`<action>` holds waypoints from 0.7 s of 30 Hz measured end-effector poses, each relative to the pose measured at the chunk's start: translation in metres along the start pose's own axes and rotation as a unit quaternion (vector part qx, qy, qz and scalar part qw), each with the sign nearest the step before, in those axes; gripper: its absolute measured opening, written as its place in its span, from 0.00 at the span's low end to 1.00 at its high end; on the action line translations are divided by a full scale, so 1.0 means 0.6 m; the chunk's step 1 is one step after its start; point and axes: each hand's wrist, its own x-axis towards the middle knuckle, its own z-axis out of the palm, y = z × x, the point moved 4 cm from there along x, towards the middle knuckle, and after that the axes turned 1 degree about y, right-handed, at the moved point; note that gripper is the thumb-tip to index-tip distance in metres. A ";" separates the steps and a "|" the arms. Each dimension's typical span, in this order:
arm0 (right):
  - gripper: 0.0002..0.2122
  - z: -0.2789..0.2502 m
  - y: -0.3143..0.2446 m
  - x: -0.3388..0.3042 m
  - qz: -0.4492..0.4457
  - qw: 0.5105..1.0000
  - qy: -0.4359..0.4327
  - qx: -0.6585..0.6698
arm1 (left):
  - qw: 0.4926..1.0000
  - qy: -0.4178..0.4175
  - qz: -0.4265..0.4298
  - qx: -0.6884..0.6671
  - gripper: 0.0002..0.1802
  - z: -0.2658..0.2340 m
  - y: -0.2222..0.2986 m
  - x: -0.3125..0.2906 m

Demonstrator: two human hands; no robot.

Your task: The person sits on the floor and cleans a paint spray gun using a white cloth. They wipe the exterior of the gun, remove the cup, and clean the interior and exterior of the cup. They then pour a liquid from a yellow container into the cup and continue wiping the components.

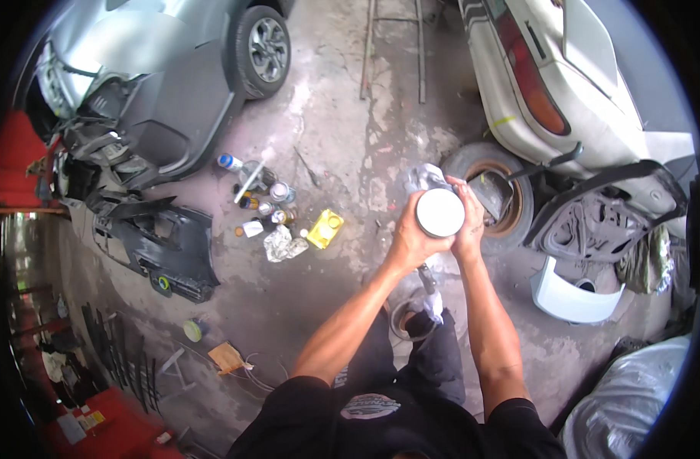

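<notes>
My left hand (414, 239) and my right hand (468, 218) are closed around opposite sides of a cup with a round white lid (440, 213), held out in front of me. The lid faces up, and my palms hide the cup's sides. Just beyond my fingers shows a shiny, crumpled, see-through wrap (424, 177); whether it is joined to the cup I cannot tell. Under my hands, a dark handle-like piece (426, 278) with a whitish wrapping (434, 304) at its lower end shows above my legs.
Bottles and cans (280, 193), a crumpled sheet (284, 243) and a yellow container (325, 229) stand on the left floor. A grey car (174, 107) and loose bumper (174, 245) lie beyond. Right are a tyre (461, 164), white car (518, 115), black panel (595, 218) and pale curved part (576, 298).
</notes>
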 end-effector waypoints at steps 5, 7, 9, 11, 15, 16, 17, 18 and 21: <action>0.27 0.032 -0.049 -0.147 -0.183 0.973 0.089 -0.109 | 0.999 -0.009 0.034 -0.018 0.46 -0.034 0.154 0.016; 0.27 0.032 -0.102 -0.158 -0.146 0.986 0.082 -0.026 | 0.998 -0.009 0.053 -0.030 0.46 -0.033 0.189 0.008; 0.28 0.028 -0.142 -0.131 -0.026 0.989 0.055 0.132 | 0.995 -0.014 0.063 -0.072 0.45 -0.039 0.211 -0.015; 0.28 0.025 -0.207 -0.106 -0.013 0.989 0.034 0.141 | 0.993 -0.014 0.078 -0.085 0.44 -0.034 0.220 -0.038; 0.27 0.050 -0.174 -0.162 -0.135 0.990 0.011 0.034 | 0.993 0.043 0.095 -0.055 0.45 -0.067 0.243 -0.053; 0.27 0.066 -0.176 -0.187 -0.171 0.985 0.034 0.011 | 0.995 0.023 0.079 -0.063 0.45 -0.080 0.248 -0.060; 0.27 0.080 -0.184 -0.206 -0.188 0.981 0.046 0.006 | 0.995 0.000 0.067 -0.068 0.45 -0.096 0.256 -0.063; 0.27 0.084 -0.196 -0.217 -0.184 0.982 0.042 0.022 | 0.996 -0.022 0.055 -0.073 0.46 -0.106 0.263 -0.065; 0.28 0.080 -0.249 -0.180 -0.094 0.984 -0.026 0.146 | 0.995 -0.024 0.087 -0.048 0.48 -0.105 0.249 -0.095</action>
